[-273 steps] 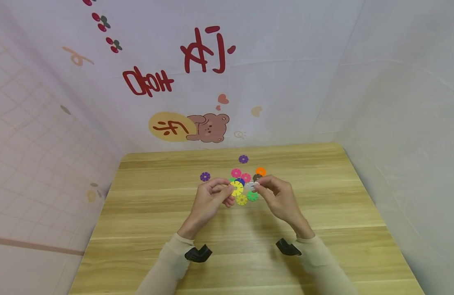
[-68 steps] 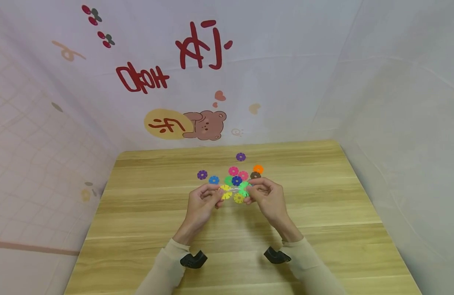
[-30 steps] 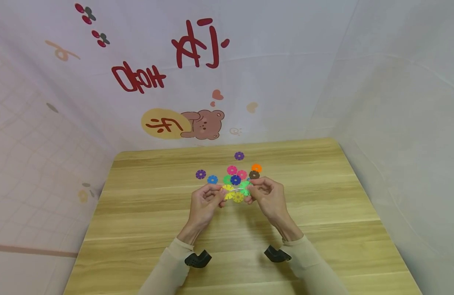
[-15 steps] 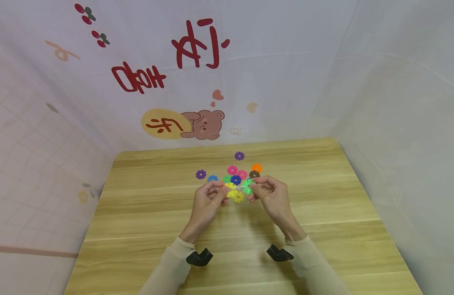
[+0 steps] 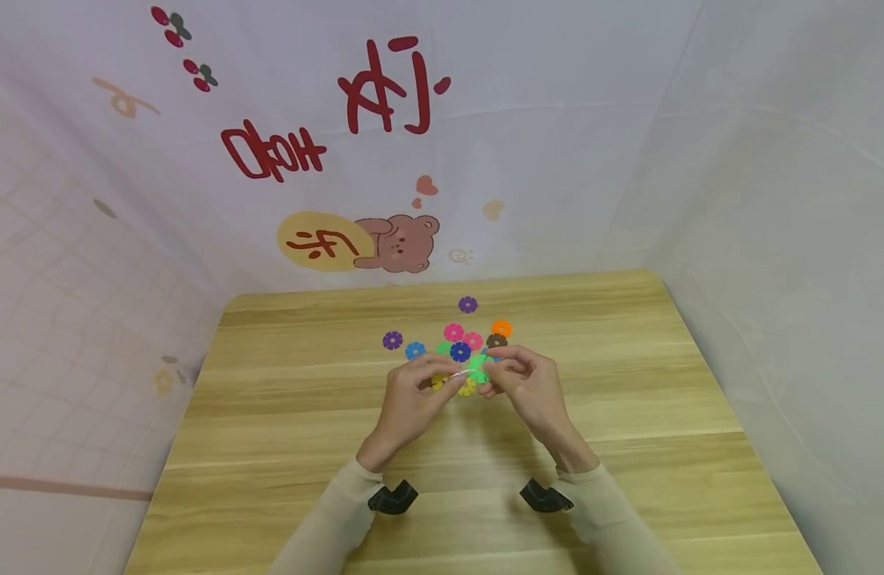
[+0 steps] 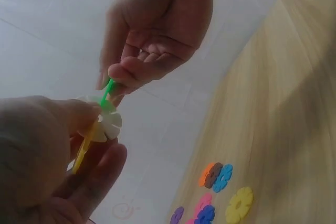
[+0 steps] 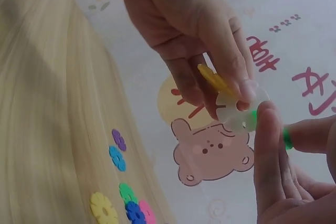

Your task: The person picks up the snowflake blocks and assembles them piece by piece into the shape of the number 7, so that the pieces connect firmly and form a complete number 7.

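Observation:
My left hand (image 5: 415, 399) pinches a white notched flower disc (image 6: 111, 124) between thumb and fingertips. A yellow disc (image 7: 212, 78) is joined to the white one and stands crosswise to it, beside the left fingers. My right hand (image 5: 533, 390) pinches a bright green disc (image 5: 479, 369), whose edge meets the white disc on the other side. In the left wrist view the green disc (image 6: 107, 92) appears edge-on, partly covered by fingertips. The joined pieces are held above the table, and the fingers hide how deep the slots sit.
On the wooden table (image 5: 442, 495) lie several loose discs: purple (image 5: 393, 340), light blue (image 5: 415, 351), dark blue (image 5: 460, 351), pink (image 5: 453, 332), orange (image 5: 502, 328), brown (image 5: 497, 343) and yellow (image 5: 466, 387). A white printed backdrop (image 5: 542, 144) stands behind.
Earlier my left hand held the yellow disc and my right the white one. Since then a green disc has come into my right hand, and my left grip has shifted onto the white disc.

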The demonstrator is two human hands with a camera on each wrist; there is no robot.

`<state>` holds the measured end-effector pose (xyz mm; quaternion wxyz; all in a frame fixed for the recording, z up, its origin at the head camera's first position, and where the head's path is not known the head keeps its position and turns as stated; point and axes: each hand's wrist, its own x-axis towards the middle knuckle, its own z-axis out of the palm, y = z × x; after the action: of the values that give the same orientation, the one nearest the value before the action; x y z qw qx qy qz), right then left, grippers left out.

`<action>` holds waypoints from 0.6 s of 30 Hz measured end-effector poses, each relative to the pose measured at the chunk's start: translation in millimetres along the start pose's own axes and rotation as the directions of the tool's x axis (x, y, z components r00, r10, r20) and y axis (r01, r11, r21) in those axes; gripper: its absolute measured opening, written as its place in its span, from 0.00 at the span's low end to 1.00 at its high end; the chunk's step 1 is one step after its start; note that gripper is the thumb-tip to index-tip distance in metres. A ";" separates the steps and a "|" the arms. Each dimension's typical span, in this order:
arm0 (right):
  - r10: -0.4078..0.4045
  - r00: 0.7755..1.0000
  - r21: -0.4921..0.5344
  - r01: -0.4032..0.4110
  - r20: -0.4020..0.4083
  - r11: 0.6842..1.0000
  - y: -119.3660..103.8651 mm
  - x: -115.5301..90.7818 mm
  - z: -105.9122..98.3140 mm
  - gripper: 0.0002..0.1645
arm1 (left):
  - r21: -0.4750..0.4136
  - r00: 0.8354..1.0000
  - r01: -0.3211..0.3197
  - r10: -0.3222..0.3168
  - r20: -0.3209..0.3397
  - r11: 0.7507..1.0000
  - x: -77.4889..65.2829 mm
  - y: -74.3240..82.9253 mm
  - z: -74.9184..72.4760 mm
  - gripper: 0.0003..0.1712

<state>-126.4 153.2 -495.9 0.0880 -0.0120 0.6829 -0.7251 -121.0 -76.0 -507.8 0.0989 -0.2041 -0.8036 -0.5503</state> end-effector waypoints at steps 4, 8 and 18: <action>0.038 0.999 0.035 -0.039 0.028 0.999 1.0 0.1 -0.6 0.14 | -0.018 1.000 -0.028 0.028 0.004 0.999 -0.2 0.1 -0.8 0.03; 0.049 0.997 0.035 -0.051 0.062 0.998 -0.3 -0.4 0.1 0.12 | -0.023 0.998 -0.055 0.055 -0.013 0.998 -0.8 0.1 0.5 0.03; 0.030 0.997 0.087 -0.036 0.069 0.996 -0.2 -2.3 6.1 0.08 | -0.094 0.988 -0.071 0.057 -0.144 0.993 -6.2 0.8 10.5 0.05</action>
<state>-123.3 147.5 -495.0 0.1233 -0.0213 0.6470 -0.7521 -114.4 -67.3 -513.4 0.1628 -0.1950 -0.7595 -0.5989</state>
